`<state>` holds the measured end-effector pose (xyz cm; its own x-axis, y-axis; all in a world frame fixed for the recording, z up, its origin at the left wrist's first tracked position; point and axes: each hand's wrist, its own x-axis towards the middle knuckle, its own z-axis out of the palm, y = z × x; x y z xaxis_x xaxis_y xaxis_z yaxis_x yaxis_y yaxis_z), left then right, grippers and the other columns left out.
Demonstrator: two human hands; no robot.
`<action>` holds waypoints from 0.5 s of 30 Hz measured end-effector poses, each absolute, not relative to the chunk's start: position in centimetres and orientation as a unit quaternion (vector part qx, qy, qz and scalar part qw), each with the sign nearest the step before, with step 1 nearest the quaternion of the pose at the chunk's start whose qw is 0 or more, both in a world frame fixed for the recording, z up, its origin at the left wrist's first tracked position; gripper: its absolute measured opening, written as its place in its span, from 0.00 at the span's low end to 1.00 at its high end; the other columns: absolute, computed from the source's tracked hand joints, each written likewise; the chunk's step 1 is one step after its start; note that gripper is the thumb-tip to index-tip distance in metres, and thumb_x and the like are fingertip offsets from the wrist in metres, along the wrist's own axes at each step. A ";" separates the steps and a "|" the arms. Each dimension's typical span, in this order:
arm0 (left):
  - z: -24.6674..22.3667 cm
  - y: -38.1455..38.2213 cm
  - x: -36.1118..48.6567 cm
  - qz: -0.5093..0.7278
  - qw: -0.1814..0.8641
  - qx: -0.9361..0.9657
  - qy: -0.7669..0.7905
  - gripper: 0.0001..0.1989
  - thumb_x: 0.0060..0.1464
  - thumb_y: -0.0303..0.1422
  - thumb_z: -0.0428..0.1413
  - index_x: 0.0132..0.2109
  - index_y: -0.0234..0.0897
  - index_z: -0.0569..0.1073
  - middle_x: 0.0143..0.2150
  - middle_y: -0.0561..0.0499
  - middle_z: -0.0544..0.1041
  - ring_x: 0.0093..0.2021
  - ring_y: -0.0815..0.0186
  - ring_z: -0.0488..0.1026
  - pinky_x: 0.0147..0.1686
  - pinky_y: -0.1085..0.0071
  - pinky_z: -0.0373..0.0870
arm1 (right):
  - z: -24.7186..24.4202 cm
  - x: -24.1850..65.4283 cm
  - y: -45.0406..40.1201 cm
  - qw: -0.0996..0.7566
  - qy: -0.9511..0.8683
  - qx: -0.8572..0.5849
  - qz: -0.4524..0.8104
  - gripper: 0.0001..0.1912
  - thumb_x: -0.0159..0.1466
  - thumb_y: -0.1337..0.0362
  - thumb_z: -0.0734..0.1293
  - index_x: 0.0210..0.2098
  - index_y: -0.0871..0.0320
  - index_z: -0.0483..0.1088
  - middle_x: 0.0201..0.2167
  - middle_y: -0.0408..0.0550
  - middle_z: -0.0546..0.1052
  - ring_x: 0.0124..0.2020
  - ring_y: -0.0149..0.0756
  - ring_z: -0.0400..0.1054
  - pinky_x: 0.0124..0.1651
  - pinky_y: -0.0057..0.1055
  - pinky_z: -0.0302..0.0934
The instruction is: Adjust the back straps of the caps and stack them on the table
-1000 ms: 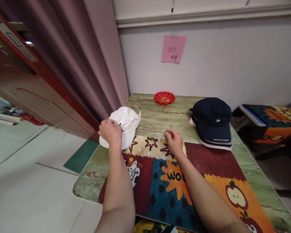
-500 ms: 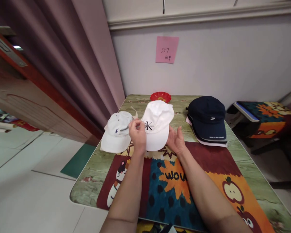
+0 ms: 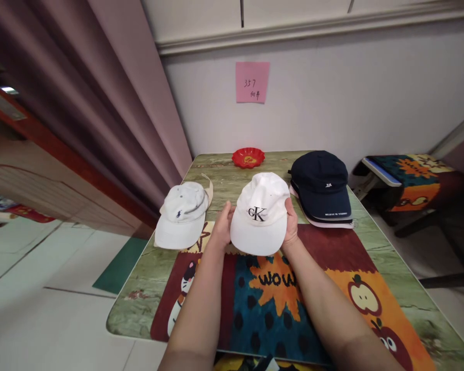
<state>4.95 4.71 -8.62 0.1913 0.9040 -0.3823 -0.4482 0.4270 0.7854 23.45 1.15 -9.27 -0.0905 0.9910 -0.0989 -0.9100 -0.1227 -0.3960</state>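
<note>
A white cap (image 3: 260, 211) with black CK letters is held between my two hands over the middle of the table, its brim toward me. My left hand (image 3: 224, 225) is at the cap's left side, fingers partly behind it. On the right side, my right hand (image 3: 291, 222) grips the cap's edge. A pale grey cap (image 3: 183, 208) with a small dark logo lies on the table to the left, a beige strap behind it. To the right sits a stack of caps, a navy cap (image 3: 320, 180) on top.
A red scalloped dish (image 3: 248, 157) stands at the back of the wood-patterned table (image 3: 129, 304). A colourful mat (image 3: 242, 309) covers the front middle. Behind is a wall with a pink note (image 3: 252, 82); a curtain (image 3: 139, 93) hangs at left.
The white CK cap has turned to face me more squarely and come slightly nearer. My left hand has moved from its front to its left side; my right hand now grips its right edge.
</note>
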 end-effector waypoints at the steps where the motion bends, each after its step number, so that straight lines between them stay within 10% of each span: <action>1: -8.6 4.6 4.8 0.425 0.780 0.248 0.387 0.25 0.55 0.54 0.60 0.42 0.33 0.78 0.37 0.42 0.83 0.46 0.50 0.81 0.49 0.57 0.74 | -9.0 23.3 1.0 0.651 -0.117 -0.170 0.730 0.32 0.68 0.39 0.57 0.58 0.54 0.73 0.56 0.51 0.79 0.66 0.51 0.64 0.71 0.58 0.49; 7: -7.9 2.2 6.5 0.450 0.838 0.229 0.207 0.37 0.58 0.59 0.52 0.63 0.36 0.72 0.56 0.41 0.81 0.63 0.43 0.72 0.64 0.47 0.65 | -9.2 22.9 0.4 0.625 -0.155 -0.186 0.743 0.34 0.66 0.36 0.57 0.58 0.53 0.73 0.55 0.51 0.80 0.66 0.51 0.65 0.70 0.57 0.52; 15: -8.2 1.8 6.1 0.513 0.798 0.247 0.198 0.41 0.56 0.62 0.51 0.66 0.39 0.69 0.61 0.43 0.77 0.67 0.45 0.67 0.65 0.47 0.64 | -10.3 22.8 1.1 0.621 -0.210 -0.217 0.723 0.35 0.65 0.35 0.59 0.56 0.53 0.74 0.54 0.50 0.80 0.65 0.52 0.65 0.70 0.56 0.52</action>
<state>6.14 1.81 -8.24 0.3948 0.9167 -0.0623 -0.7209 0.3511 0.5975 22.84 1.07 -10.33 -0.1333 0.9896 -0.0533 -0.8074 -0.1396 -0.5733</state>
